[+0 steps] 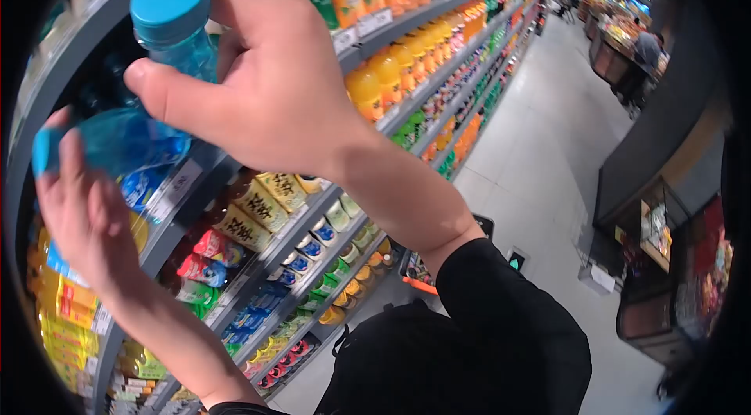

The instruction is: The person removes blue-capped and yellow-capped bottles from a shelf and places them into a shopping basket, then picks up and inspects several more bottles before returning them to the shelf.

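At the upper left, my right hand [270, 75] grips a clear blue bottle with a wide turquoise cap [170, 0], its thumb and fingers around the neck. Lower and further left, my left hand [86, 219] is raised, its fingers blurred, around the cap end of a second blue bottle [117, 141]. That bottle lies tilted on its side, its cap pointing left, in front of the shelf. A white price tag [176, 186] is on the shelf edge just below it.
Long shelves [438, 16] of bottled drinks run from the left into the distance. A dark basket with an orange part [420, 284] stands on the pale floor [501, 141] beside my body. Display counters line the right side, and a person [648, 51] is far off there.
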Demonstrator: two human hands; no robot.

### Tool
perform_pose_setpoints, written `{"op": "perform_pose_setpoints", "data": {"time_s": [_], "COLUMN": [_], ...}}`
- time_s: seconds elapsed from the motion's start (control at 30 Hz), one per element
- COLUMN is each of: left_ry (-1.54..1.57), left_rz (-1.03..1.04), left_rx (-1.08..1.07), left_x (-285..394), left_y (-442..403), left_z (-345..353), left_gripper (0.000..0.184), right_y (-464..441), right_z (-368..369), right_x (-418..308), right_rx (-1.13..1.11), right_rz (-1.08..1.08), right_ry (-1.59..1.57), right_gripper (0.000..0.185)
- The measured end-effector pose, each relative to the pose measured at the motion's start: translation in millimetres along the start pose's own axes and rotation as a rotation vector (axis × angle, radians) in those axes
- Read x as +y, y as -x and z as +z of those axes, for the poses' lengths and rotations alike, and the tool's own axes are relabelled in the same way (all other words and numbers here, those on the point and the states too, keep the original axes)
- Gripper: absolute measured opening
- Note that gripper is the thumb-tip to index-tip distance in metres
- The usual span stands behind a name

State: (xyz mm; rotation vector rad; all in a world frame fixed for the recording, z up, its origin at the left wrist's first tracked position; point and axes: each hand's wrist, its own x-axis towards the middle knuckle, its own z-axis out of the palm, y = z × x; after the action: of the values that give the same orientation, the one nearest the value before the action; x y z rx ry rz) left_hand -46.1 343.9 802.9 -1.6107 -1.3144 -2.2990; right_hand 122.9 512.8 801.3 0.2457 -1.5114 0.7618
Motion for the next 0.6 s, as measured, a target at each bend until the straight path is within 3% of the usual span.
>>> {"op": "perform_pose_setpoints", "data": {"time_s": [0.1, 0.23, 0.3, 0.47, 0.57, 0.6], "left_ry": [-0.021, -0.127, -0.184, -0.258, -0.061, -0.019], "left_rz": [0.117, 0.087, -0.061, -0.739, -1.134, -1.169], "left_rx": [0.038, 0.095, 0.057, -0.312, -0.501, -0.605], "left_x": [1, -11, -20, -52, -105, -141], "left_y": [31, 80, 106, 162, 189, 209], "left_z": [-17, -17, -5, 51, 107, 113], "left_gripper": [0.034, 0.034, 0.034, 0.037, 0.036, 0.037], "right_y": [15, 55, 87, 194, 299, 332], "right_z": [-33, -107, -141, -194, -231, -241], "right_x": [-2, -17, -25, -25, 12, 19], "right_rx": [0.077, -0.007, -0.042, 0.009, -0.090, -0.138], "right_rz": [-0.180, -0.018, 0.144, 1.010, 1.186, 1.255], "right_ry": [0.023, 0.100, 0.132, 0.164, 0.477, 0.548], "right_gripper": [0.039, 0.039, 0.039, 0.023, 0.027, 0.027]}}
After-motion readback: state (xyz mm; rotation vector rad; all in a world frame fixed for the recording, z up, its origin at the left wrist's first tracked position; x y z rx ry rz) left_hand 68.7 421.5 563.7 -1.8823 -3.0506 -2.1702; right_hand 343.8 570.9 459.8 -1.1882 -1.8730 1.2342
